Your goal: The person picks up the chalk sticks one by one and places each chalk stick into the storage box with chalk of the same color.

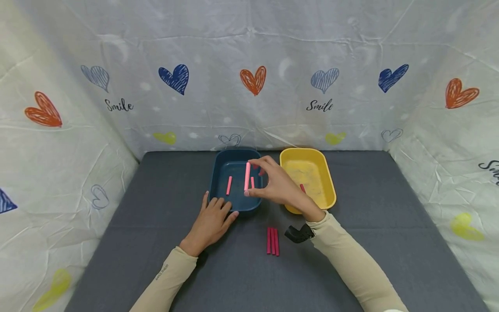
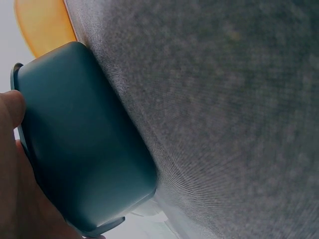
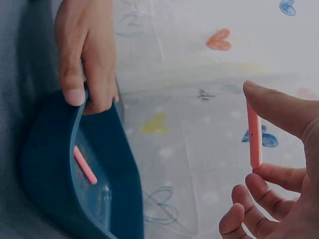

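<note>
My right hand [image 1: 278, 184] pinches a pink chalk stick [image 1: 247, 177] by its two ends between thumb and finger, above the blue tray [image 1: 238, 167]. In the right wrist view this chalk [image 3: 254, 134] stands nearly upright, the other fingers loosely curled below. At the tray's near left corner my left hand [image 1: 210, 223] grips the rim, thumb outside and fingers over the edge. Pink chalk sticks, one at left [image 1: 228, 185] and one at right [image 1: 252, 182], lie in the tray. Redder pieces there are partly hidden by my right hand.
A yellow tray [image 1: 315, 169] stands right of the blue one, with a red stick [image 1: 302, 188] partly hidden by my right wrist. Three dark red sticks [image 1: 273, 241] lie side by side on the grey table [image 1: 241, 277]. A printed cloth [image 1: 218, 99] hangs behind.
</note>
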The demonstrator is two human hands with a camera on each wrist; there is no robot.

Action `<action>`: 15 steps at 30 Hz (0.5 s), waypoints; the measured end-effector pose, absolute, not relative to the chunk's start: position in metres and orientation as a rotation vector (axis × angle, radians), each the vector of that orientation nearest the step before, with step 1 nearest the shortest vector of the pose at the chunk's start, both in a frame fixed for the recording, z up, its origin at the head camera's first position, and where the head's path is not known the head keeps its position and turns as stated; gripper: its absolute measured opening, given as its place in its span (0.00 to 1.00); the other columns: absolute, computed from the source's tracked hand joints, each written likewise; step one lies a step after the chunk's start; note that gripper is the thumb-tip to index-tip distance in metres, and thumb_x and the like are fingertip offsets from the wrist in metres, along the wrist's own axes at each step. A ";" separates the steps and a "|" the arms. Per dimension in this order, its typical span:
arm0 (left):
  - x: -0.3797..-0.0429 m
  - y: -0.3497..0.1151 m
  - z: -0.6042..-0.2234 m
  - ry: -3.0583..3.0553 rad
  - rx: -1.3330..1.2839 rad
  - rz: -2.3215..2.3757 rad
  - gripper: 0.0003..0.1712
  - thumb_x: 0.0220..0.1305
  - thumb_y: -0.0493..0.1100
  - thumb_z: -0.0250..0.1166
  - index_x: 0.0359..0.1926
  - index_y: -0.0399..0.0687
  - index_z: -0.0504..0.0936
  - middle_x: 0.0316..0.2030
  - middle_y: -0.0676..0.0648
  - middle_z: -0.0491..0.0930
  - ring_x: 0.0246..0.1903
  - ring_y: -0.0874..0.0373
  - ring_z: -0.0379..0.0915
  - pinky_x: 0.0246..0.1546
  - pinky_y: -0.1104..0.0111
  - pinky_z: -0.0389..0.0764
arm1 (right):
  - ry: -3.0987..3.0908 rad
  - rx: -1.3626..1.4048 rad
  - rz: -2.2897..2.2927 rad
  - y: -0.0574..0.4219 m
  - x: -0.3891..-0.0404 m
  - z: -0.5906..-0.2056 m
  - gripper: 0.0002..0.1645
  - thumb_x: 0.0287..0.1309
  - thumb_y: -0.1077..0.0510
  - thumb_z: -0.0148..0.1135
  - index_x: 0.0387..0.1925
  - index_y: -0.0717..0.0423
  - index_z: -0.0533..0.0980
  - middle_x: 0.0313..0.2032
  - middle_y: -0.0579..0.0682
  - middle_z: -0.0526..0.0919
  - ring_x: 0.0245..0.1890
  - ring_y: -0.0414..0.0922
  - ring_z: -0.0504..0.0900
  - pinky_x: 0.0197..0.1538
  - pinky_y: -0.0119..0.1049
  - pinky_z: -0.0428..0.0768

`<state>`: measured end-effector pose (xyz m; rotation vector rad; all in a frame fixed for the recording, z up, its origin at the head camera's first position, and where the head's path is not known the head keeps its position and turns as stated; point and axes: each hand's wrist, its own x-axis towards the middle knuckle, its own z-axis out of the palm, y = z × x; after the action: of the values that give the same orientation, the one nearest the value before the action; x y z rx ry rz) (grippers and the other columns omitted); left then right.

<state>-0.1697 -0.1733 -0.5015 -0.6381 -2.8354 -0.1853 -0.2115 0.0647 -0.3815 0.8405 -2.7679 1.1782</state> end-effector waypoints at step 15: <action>-0.172 -0.174 -0.504 -2.827 -0.645 -0.193 0.21 0.72 0.59 0.55 0.45 0.48 0.80 0.39 0.45 0.79 0.47 0.48 0.73 0.69 0.35 0.52 | -2.828 0.894 1.229 0.035 -0.243 -0.403 0.48 0.50 0.43 0.75 0.69 0.51 0.66 0.58 0.54 0.71 0.51 0.48 0.74 0.45 0.39 0.79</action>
<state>-0.1722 -0.1740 -0.5039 -0.6452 -2.8266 -0.1929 -0.2433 0.0345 -0.4031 0.8941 -2.8279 1.2289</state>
